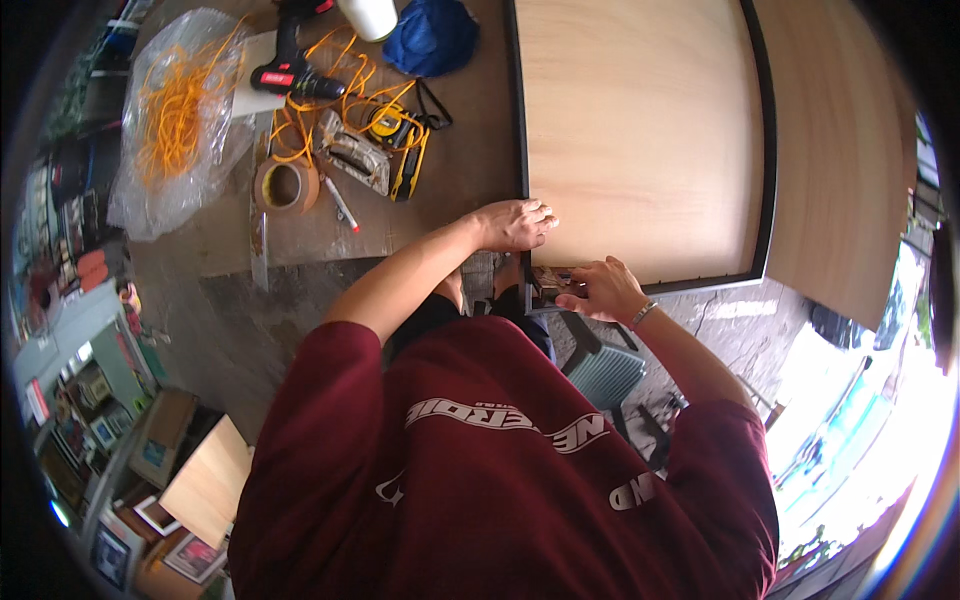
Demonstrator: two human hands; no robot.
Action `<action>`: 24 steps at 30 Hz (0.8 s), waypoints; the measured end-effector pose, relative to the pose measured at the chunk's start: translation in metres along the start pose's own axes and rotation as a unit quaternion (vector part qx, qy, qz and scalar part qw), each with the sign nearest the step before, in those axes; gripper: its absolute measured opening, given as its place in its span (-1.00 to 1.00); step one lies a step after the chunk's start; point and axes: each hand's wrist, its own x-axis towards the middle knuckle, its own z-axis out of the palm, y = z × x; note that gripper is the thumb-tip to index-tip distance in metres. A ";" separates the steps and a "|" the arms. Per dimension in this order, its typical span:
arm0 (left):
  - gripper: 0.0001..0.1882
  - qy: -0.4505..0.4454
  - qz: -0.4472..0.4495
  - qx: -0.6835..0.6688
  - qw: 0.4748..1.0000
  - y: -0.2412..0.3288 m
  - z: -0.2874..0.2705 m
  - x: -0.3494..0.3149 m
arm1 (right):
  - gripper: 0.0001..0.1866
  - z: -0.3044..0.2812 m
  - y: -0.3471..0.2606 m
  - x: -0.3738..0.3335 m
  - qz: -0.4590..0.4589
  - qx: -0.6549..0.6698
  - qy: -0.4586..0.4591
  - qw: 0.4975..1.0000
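Note:
A large black frame (768,150) with a pale wooden panel (640,130) inside it lies in front of me. My left hand (515,225) is curled over the left side of the frame close to its near corner, fingertips on the panel. At that near left corner my right hand (608,290) rests over the near side, thumb and fingers apart. Beside its thumb, inside the corner, is a small brownish, shiny thing (552,280) that I cannot make out. My right fingertips are partly hidden.
On the brown tabletop (440,150) at left lie a power drill (290,75), a staple gun (355,155), a tape measure (388,124), a tape roll (287,187), a marker (341,205) and orange cord (175,115) in plastic. A grey-green plastic stool (603,365) stands below the frame.

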 end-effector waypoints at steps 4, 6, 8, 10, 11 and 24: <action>-0.79 -0.003 -0.008 0.016 1.000 0.000 0.003 -0.001 | -0.23 -0.005 0.000 0.004 -0.004 -0.016 -0.016 1.000; -0.77 -0.004 -0.010 0.013 1.000 0.000 0.005 -0.001 | -0.23 -0.002 0.003 0.005 -0.008 -0.015 -0.007 1.000; -0.76 -0.013 -0.011 0.006 1.000 0.000 0.003 -0.003 | -0.24 0.001 0.004 0.006 -0.015 -0.013 0.003 1.000; -0.76 -0.024 -0.014 0.023 0.999 0.002 -0.001 -0.001 | -0.25 -0.003 0.002 0.007 -0.007 -0.020 -0.019 1.000; -0.76 -0.030 -0.016 0.031 0.999 0.004 -0.003 -0.001 | -0.26 -0.005 0.000 0.007 -0.003 -0.024 -0.030 0.999; -0.72 -0.091 -0.028 -0.005 0.995 -0.006 -0.006 0.005 | -0.22 -0.018 0.010 0.001 -0.009 -0.054 -0.017 0.998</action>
